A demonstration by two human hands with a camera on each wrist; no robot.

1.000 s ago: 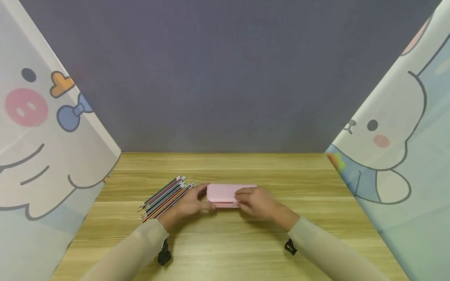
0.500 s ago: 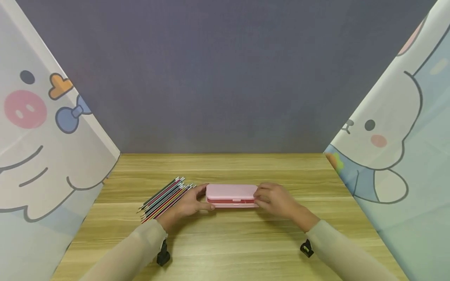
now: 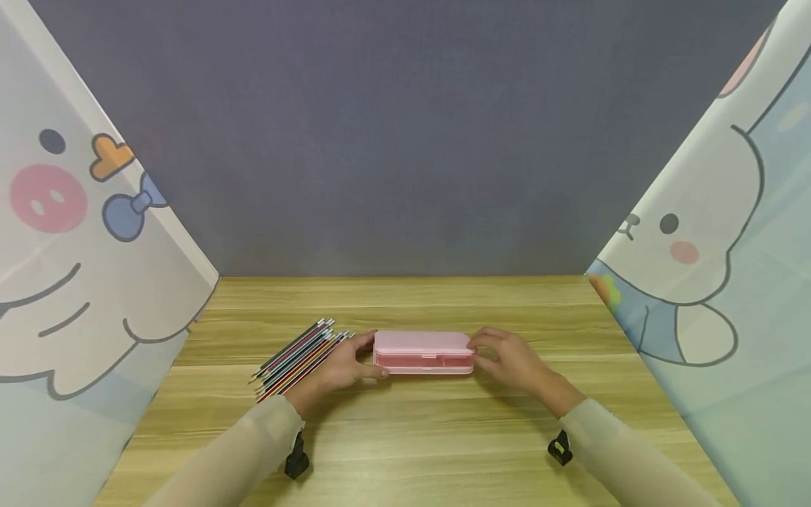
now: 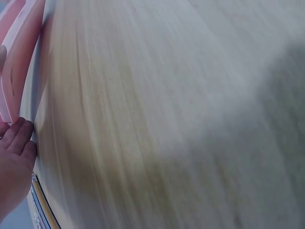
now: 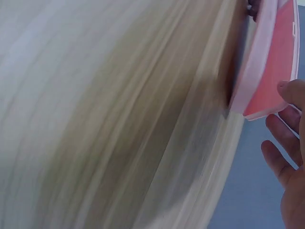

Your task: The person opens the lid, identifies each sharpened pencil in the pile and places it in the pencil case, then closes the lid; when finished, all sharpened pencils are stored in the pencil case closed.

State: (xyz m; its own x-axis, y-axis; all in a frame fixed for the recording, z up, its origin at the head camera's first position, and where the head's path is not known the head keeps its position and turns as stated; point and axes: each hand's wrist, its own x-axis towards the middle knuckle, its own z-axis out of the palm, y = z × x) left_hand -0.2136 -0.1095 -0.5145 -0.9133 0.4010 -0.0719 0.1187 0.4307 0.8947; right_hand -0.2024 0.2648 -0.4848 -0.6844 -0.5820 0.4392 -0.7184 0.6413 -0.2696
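Note:
A pink pencil case (image 3: 423,370) lies lengthwise on the table, its lid (image 3: 421,341) raised part-way along the front, so the reddish inside shows. My left hand (image 3: 342,367) grips the case's left end, thumb at the front and fingers round the back. At the other end, my right hand (image 3: 509,360) pinches the lid's right edge. In the right wrist view the thumb (image 5: 290,90) is at that edge, with the other fingers spread below. Part of the case (image 4: 21,57) appears at the upper left of the left wrist view.
Several striped pencils (image 3: 298,359) lie in a slanted bundle left of the case, close by my left hand and forearm. A grey wall (image 3: 405,141) stands behind the wooden table (image 3: 405,436), with cartoon-printed panels (image 3: 697,246) at both sides.
My right hand has moved from the front middle of the pencil case to its right end, and the lid has risen at the front. My left hand stays at the left end.

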